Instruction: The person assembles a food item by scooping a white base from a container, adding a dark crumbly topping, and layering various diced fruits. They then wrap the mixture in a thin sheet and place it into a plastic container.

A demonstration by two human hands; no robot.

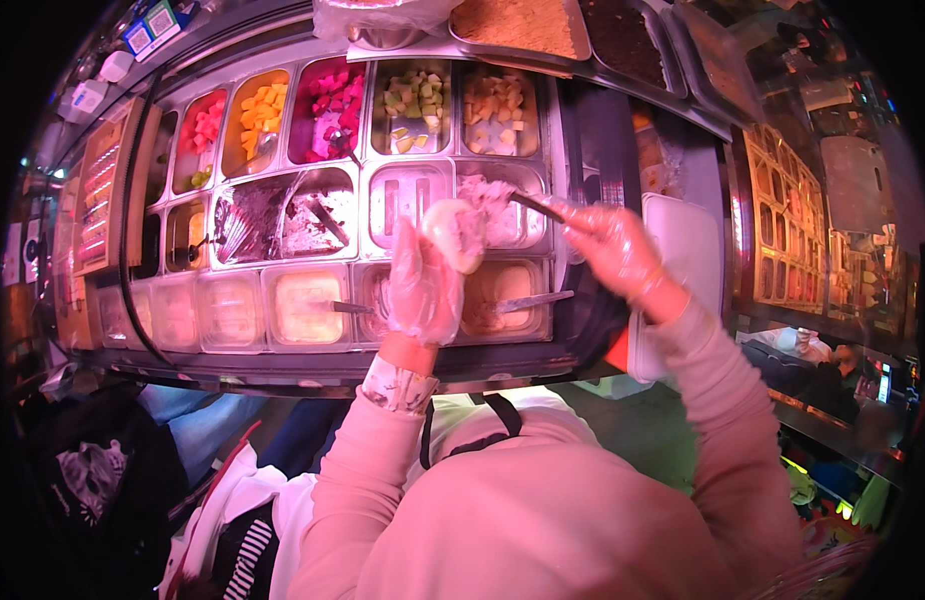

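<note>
My left hand [427, 290], in a clear plastic glove, holds up a pale, rounded, cup-like piece [450, 228]; its exact kind I cannot make out. Pinkish paste shows on its right side. My right hand [622, 252], also gloved, grips a dark-handled utensil [538, 207] that slants in from the right. A lump of pale pink paste [490, 193] covers the utensil's head, so its shape is hidden. This lump is close against the rounded piece, above a metal pan [527, 232] in the middle row.
Metal pans hold diced green fruit [414, 97], magenta cubes [334, 100] and yellow cubes [263, 112]. Spatulas lie in front-row tubs, one a metal spatula [532, 301]. Trays of brown crumbs [522, 28] stand behind. A white lid [679, 240] is at right; bystanders' clothing [97, 480] shows at lower left.
</note>
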